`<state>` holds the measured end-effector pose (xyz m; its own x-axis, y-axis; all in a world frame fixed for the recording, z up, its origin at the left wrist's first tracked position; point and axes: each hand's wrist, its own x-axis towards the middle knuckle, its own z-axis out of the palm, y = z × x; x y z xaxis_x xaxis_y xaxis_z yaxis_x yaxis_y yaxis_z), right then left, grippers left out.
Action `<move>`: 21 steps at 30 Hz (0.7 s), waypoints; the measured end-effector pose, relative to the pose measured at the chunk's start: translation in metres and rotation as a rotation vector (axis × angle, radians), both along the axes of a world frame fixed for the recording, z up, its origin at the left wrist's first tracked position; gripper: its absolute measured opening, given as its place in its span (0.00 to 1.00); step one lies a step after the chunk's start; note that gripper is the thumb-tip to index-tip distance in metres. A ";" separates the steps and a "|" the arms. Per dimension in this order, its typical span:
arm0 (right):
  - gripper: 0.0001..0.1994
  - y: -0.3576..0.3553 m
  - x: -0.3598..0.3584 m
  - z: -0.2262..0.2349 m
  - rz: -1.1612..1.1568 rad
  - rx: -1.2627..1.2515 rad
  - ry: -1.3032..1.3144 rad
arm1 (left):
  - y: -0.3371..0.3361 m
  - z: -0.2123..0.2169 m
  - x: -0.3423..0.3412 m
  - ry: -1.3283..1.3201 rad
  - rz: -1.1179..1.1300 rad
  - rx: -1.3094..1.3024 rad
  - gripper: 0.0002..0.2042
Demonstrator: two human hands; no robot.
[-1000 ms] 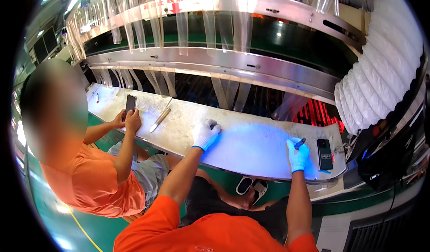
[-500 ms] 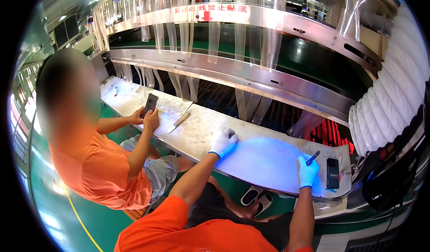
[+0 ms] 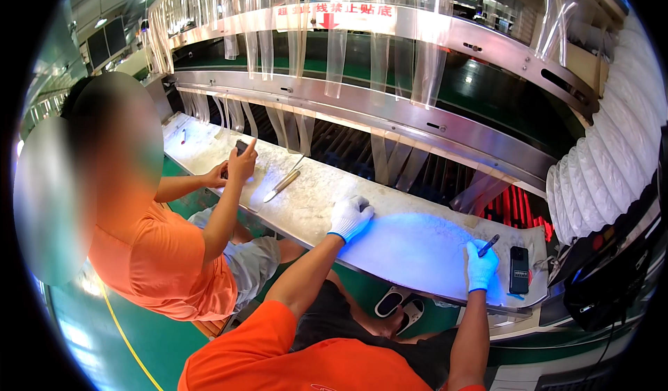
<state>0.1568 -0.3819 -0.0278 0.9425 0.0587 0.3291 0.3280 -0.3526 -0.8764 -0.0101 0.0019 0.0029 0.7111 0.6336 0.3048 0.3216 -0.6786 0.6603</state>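
My left hand (image 3: 351,218), in a white knitted glove, rests on the long pale worktop (image 3: 320,193) at the left edge of a blue-lit patch. Its fingers look curled in, and nothing shows in them. At the right side of that patch, my gloved right hand (image 3: 481,267) is closed round a dark pen (image 3: 488,245), which slants up to the right. Close to the right hand, a black phone (image 3: 518,270) lies on the worktop.
To my left sits a co-worker in an orange shirt (image 3: 174,259), holding a phone (image 3: 241,147). A wooden-handled knife (image 3: 282,186) and a marker (image 3: 184,136) lie on the worktop. Behind run a metal rail (image 3: 334,106) and clear strips (image 3: 337,57). A white hose (image 3: 598,154) stands right.
The co-worker's right hand has risen to touch the phone, which has tipped over. The view has shifted slightly. My hands stay in place on the worktop.
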 end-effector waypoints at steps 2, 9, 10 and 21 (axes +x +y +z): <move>0.13 0.001 -0.005 0.003 -0.020 -0.030 0.007 | -0.002 0.001 -0.003 0.017 0.012 -0.017 0.16; 0.20 -0.010 0.011 -0.017 -0.051 -0.059 0.027 | -0.007 -0.002 0.008 0.002 -0.008 -0.072 0.15; 0.16 -0.007 0.007 -0.011 -0.060 -0.080 0.094 | -0.005 -0.007 0.008 0.014 -0.007 -0.085 0.15; 0.21 0.004 -0.019 0.035 0.023 -0.430 -0.089 | -0.003 -0.002 0.008 -0.057 -0.008 -0.004 0.15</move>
<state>0.1383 -0.3781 0.0071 0.9085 0.2283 0.3499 0.4072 -0.6711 -0.6195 -0.0020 -0.0008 0.0011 0.6979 0.6291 0.3423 0.2779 -0.6784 0.6801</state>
